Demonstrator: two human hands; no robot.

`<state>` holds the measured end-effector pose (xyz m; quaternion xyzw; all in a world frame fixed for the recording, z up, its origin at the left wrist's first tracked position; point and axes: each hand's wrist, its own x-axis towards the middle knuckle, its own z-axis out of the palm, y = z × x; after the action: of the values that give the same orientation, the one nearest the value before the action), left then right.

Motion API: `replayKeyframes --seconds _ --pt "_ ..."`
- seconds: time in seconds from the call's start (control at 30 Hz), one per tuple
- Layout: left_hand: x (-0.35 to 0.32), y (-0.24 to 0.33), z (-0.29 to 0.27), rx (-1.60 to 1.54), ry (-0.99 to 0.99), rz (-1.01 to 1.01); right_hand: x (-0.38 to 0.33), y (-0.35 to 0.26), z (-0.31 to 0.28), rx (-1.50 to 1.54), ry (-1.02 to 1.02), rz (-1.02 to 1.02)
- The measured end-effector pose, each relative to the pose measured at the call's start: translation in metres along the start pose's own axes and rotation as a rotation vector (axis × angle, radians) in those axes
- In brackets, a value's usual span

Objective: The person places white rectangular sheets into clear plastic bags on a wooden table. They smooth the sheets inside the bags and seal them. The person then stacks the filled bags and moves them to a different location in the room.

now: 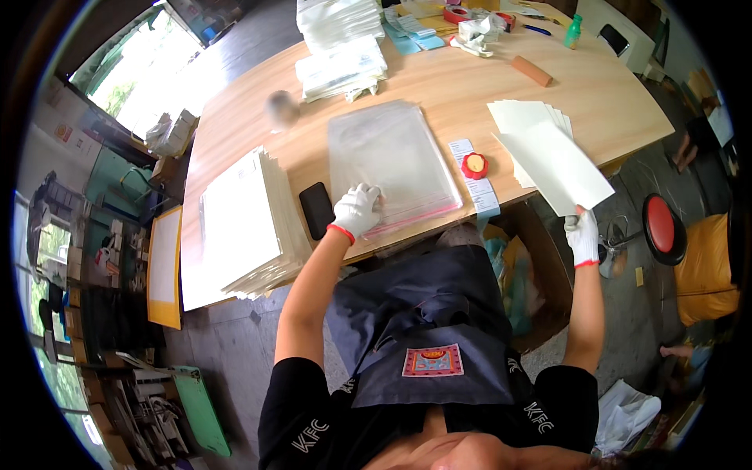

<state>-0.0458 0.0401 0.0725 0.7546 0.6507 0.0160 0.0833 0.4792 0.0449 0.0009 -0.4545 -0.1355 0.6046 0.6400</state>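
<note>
Clear rectangular plastic sleeves are gleaming, glossy and smooth; white rectangular paper sheets and white, red-cuffed cloth gloves are looking matt; the pale brown wood-grain tabletop is showing a soft sheen.

Black phone just lying near the near edge of the table, green bottle parked by the right edge, blue pen and a brown block a bit further in. Red-seated stool sits off the near right corner.
</note>
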Motion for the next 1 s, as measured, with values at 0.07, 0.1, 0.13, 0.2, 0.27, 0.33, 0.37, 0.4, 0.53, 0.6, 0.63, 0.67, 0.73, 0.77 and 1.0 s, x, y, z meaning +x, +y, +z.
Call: replayKeyframes --seconds 0.07,0.1,0.13,0.2,0.27,0.33,0.37,0.4,0.53,0.6,0.63,0.67,0.73,0.77,1.0 --pt "0.004 0.001 -0.008 -0.127 -0.061 0.055 -0.007 -0.003 -0.028 0.061 -0.293 -0.01" --pt "0.003 -0.004 -0.005 -0.11 -0.051 0.062 -0.023 0.001 -0.015 0.044 -0.251 -0.009" --pt "0.001 -0.012 0.001 -0.091 -0.043 0.061 -0.054 0.005 0.025 0.027 -0.214 -0.002" --pt "0.002 -0.013 0.007 -0.035 -0.026 0.049 -0.101 0.005 0.065 -0.037 -0.335 0.029" --pt "0.005 -0.007 0.012 0.051 -0.012 -0.005 -0.12 0.02 0.081 -0.08 -0.468 0.205" --pt "0.01 -0.006 0.013 0.042 -0.003 -0.086 -0.135 0.039 0.091 -0.148 -0.579 0.338" --pt "0.012 -0.005 0.013 0.037 0.002 -0.126 -0.139 0.049 0.094 -0.178 -0.621 0.398" --pt "0.012 -0.008 0.013 -0.017 0.045 -0.105 -0.146 0.052 0.1 -0.134 -0.675 0.5" --pt "0.007 -0.029 0.023 -0.134 0.165 0.054 -0.144 0.099 0.092 -0.095 -0.5 0.508" --pt "0.006 -0.029 0.025 -0.133 0.206 0.053 -0.14 0.11 0.085 -0.062 -0.467 0.492" --pt "0.006 -0.029 0.025 -0.134 0.226 0.051 -0.139 0.112 0.085 -0.046 -0.449 0.485" --pt "0.006 -0.03 0.026 -0.135 0.216 0.059 -0.141 0.118 0.086 -0.034 -0.37 0.422" --pt "0.007 -0.033 0.024 -0.137 0.2 0.076 -0.144 0.126 0.092 0.009 -0.302 0.399" --pt "0.008 -0.035 0.025 -0.148 0.203 0.085 -0.143 0.131 0.092 0.031 -0.268 0.388" --pt "0.002 -0.037 0.029 -0.135 0.347 0.135 -0.122 0.151 0.062 0.323 -0.351 0.631"
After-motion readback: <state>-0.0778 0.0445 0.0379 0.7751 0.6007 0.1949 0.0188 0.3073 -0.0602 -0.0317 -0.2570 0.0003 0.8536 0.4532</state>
